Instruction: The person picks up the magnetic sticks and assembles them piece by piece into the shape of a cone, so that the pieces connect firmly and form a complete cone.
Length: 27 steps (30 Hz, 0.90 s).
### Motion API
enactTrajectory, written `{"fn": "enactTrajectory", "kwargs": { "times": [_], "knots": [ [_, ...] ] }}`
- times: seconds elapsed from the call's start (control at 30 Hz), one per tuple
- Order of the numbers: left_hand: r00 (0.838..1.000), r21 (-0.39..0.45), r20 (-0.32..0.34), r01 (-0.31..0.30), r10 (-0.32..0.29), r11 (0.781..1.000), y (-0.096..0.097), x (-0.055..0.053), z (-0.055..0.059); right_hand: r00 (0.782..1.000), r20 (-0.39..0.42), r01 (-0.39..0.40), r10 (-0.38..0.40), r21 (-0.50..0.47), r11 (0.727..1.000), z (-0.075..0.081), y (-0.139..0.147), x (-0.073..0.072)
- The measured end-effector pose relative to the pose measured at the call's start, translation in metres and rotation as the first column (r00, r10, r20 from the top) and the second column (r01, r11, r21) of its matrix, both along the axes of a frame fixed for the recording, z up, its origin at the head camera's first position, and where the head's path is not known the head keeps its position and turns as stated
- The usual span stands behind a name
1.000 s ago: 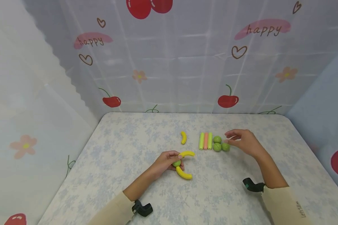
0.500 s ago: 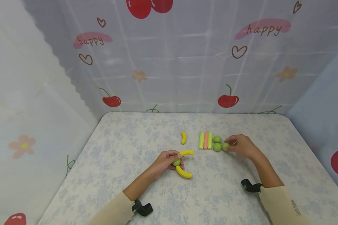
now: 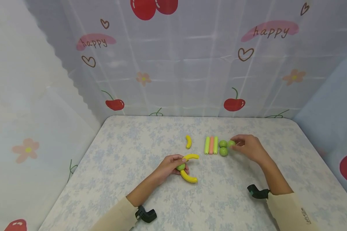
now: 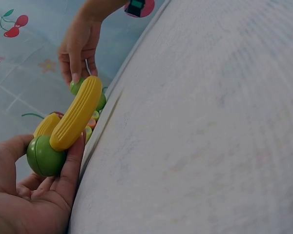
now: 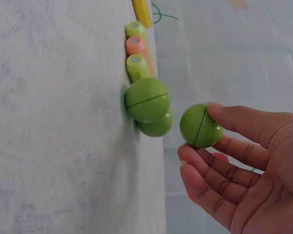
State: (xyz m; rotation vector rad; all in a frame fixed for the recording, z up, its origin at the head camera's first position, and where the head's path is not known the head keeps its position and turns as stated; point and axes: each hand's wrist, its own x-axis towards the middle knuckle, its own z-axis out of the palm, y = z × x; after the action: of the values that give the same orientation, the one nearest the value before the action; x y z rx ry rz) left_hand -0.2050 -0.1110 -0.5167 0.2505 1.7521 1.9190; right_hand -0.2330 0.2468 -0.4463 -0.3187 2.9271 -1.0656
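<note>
We have just lifted a green ball (image 5: 199,126) from beside two more balls (image 5: 147,100) near the pastel sticks (image 3: 211,145), our right hand (image 3: 250,148) pinching it between thumb and fingers, so it seems free to carry. Over the bench (image 3: 133,138), our left hand (image 3: 169,166) pinches a glossy, seamed ball (image 4: 45,157) with two ridged yellow bananas (image 4: 77,117) attached.

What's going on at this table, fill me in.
A person is handling small toy pieces with both hands. The left hand holds a green ball with two yellow curved pieces sticking out from it. The right hand pinches another green ball, lifted off the table. Two more green balls rest near it, beside three sticks in a row. A third yellow piece lies apart.
</note>
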Motion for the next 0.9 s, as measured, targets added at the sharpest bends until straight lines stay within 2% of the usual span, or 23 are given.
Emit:
{"fn": "enactTrajectory", "kwargs": {
  "times": [0.23, 0.47, 0.9],
  "knots": [
    [1.000, 0.017, -0.007, -0.010, 0.010, 1.000, 0.000, 0.001, 0.002, 0.998, -0.062, -0.029, 0.026, -0.055, 0.998, 0.009, -0.014, 0.008],
    [1.000, 0.032, 0.004, -0.021, 0.021, 0.999, 0.000, 0.001, 0.001, 0.994, -0.076, -0.079, 0.072, -0.102, 0.992, 0.008, -0.035, 0.015],
    [1.000, 0.043, 0.012, -0.019, 0.018, 0.999, 0.000, 0.000, 0.001, 0.979, 0.011, -0.201, 0.205, -0.160, 0.966, -0.007, -0.071, 0.022]
  ]
}}
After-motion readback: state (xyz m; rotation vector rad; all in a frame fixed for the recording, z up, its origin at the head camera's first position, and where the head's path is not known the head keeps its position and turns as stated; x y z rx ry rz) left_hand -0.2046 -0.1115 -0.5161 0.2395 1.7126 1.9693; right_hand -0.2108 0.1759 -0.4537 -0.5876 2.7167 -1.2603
